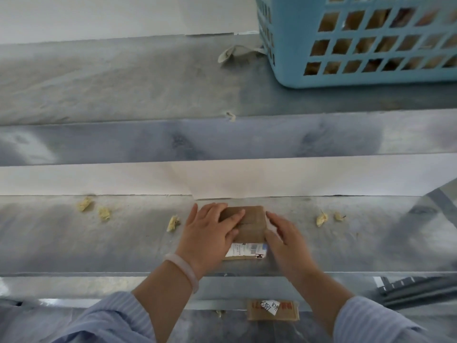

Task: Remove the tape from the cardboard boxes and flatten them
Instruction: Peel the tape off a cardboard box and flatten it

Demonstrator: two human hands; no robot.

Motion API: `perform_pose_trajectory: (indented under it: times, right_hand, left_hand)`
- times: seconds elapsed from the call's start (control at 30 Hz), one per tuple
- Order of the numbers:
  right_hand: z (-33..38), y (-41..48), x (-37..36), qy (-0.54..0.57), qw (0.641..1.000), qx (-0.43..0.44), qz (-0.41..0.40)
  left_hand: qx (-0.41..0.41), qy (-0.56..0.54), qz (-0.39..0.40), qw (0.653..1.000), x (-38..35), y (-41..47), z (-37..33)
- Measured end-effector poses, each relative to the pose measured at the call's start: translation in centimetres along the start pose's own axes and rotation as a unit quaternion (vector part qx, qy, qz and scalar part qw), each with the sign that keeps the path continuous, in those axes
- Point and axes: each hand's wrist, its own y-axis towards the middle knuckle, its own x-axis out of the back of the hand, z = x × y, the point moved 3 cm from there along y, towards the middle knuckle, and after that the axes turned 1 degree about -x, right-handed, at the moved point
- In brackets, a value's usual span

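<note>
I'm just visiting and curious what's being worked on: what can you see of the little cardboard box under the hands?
The cardboard box is small, brown and low, with a seam line across its top. A white printed label with a barcode covers its near end. It lies on the grey metal shelf, near the white wall behind. The left hand lies flat on its top; the right hand, blurred, touches its right edge.

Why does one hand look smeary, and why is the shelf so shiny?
Head view: the right hand is smeared, probably by motion, while the left hand on the cardboard box looks sharper; the metal shelf throws back light in pale patches; the blue basket looks soft near the corner.
</note>
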Motion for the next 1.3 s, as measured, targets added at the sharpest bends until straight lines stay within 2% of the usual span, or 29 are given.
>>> perform_pose_trajectory:
  times: [0.07, 0.17, 0.27, 0.5, 0.77, 1.07, 1.2, 1.3]
  right_hand:
    - [-1.3, -0.6, 0.0, 0.051, 0.996, -0.059, 0.036]
    - [-1.3, -1.4, 0.2, 0.098, 0.992, -0.078, 0.023]
    - [-1.6, -1.9, 0.2, 0.091, 0.991, -0.101, 0.015]
    - [-1.4, -2.1, 1.0, 0.089, 0.985, -0.149, -0.009]
    - [-0.6, -1.3, 1.0, 0.169, 0.966, -0.198, -0.007]
    - [0.4, -0.8, 1.4, 0.102, 0.973, -0.199, 0.051]
    - [0.7, -0.6, 1.2, 0.173, 0.953, -0.232, 0.084]
    - [1.3, -0.7, 1.5, 0.243, 0.923, -0.274, 0.116]
  left_hand:
    - [0.001, 0.002, 0.003, 1.000, 0.3, 0.4, -1.0]
    - [0.005, -0.020, -0.016, 1.000, -0.1, 0.6, -2.1]
    - [-0.008, -0.011, -0.053, 0.999, -1.0, 0.1, -2.0]
    - [-0.009, 0.032, -0.047, 0.998, -1.6, 0.2, -1.9]
    - [-0.009, 0.033, -0.050, 0.998, -1.5, 0.2, -1.8]
    - [0.002, 0.035, -0.049, 0.998, -1.6, 0.4, -1.7]
    - [0.003, 0.036, -0.050, 0.998, -1.7, 0.4, -1.7]
    - [-0.001, 0.037, -0.057, 0.998, -1.6, 0.3, -1.6]
